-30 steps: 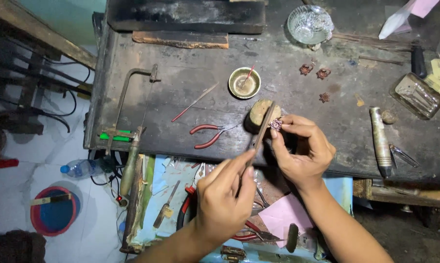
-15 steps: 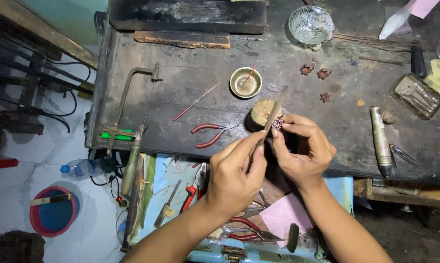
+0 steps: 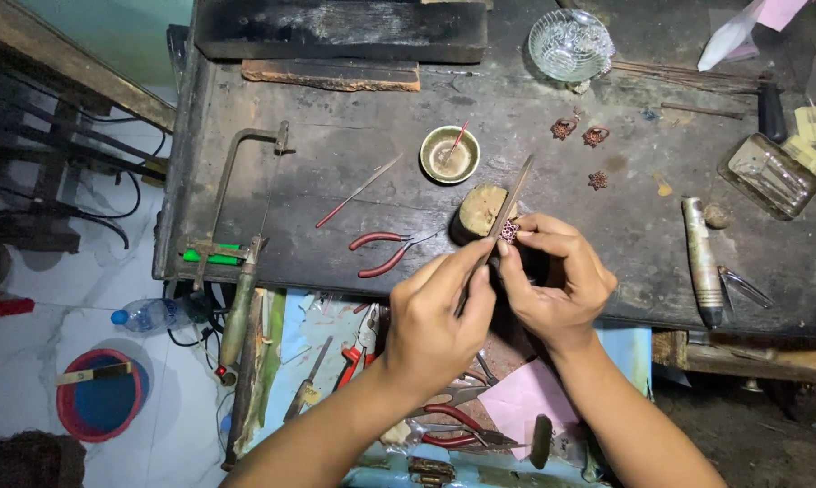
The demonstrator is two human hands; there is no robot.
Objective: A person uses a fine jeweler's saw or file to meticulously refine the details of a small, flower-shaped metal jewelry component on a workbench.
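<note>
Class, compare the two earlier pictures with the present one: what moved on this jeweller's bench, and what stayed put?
The left hand rose toward the right hand, bringing the slim file up against the small reddish ornament pinched in the right fingers. Nothing was picked up or released. The right hand, the red-handled pliers, the small brass bowl, the wooden block and the three loose ornaments kept their places.
</note>
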